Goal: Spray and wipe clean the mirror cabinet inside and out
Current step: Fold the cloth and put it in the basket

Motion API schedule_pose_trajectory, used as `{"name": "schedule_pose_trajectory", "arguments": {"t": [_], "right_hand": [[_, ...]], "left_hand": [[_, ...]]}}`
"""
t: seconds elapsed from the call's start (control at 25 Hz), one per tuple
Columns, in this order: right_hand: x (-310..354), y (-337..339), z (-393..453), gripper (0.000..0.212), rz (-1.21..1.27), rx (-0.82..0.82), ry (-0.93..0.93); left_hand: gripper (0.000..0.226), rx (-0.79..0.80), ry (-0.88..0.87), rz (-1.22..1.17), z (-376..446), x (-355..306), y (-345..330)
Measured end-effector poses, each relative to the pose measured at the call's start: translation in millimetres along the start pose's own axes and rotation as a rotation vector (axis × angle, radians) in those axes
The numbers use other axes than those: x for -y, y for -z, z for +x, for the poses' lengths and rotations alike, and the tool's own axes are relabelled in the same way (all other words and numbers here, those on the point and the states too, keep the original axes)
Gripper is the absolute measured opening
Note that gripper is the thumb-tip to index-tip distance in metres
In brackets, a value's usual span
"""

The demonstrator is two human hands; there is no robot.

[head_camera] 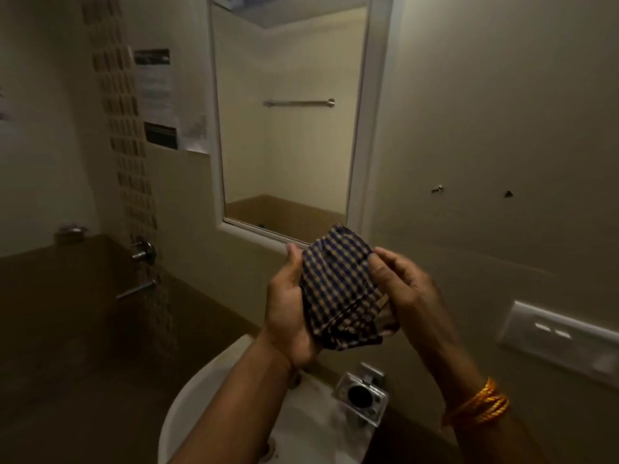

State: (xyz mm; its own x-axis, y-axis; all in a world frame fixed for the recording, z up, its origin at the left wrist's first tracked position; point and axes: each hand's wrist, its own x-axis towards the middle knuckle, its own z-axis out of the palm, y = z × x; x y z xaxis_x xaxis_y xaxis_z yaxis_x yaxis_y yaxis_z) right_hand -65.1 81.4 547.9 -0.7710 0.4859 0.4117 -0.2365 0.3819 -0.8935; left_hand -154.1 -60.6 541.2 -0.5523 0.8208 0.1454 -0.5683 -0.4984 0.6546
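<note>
Checked cloth (338,289) bunched between cupped left hand (289,306) and right hand (407,283).

A bathroom: a white washbasin (187,406) below a wall-mounted mirror cabinet (291,122), wall taps (142,251) on tiled walls.

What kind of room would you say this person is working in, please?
Most likely a small bathroom: a white washbasin sits below a wall-mounted mirror cabinet, whose glass reflects a towel rail. Wall taps are fixed to the left.
</note>
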Motion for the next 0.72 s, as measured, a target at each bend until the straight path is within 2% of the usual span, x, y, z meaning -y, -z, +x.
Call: {"name": "schedule_pose_trajectory", "arguments": {"t": [0.08,0.16,0.24,0.36,0.44,0.6,0.72], "right_hand": [[-13,6,-21,0.050,0.023,-0.034,-0.101],[-30,13,-49,0.033,0.054,-0.126,-0.196],[-49,18,-81,0.023,0.056,-0.255,-0.285],[-82,25,-130,0.023,0.037,-0.434,-0.409],[-100,27,-159,0.024,0.053,-0.513,-0.472],[-136,39,-231,0.023,0.132,-0.650,-0.624],[-168,58,-282,0.026,0.122,-0.726,-0.720]], "left_hand": [[0.064,0.038,0.128,0.061,-7,17,7],[0.053,0.002,0.245,0.170,-11,40,15],[0.043,-0.046,0.283,0.368,-17,66,25],[0.033,-0.096,0.300,0.625,-29,106,41],[0.036,-0.114,0.307,0.759,-38,130,52],[0.045,-0.028,0.372,0.834,-62,196,66],[0.044,0.043,0.380,1.012,-76,257,81]]}}
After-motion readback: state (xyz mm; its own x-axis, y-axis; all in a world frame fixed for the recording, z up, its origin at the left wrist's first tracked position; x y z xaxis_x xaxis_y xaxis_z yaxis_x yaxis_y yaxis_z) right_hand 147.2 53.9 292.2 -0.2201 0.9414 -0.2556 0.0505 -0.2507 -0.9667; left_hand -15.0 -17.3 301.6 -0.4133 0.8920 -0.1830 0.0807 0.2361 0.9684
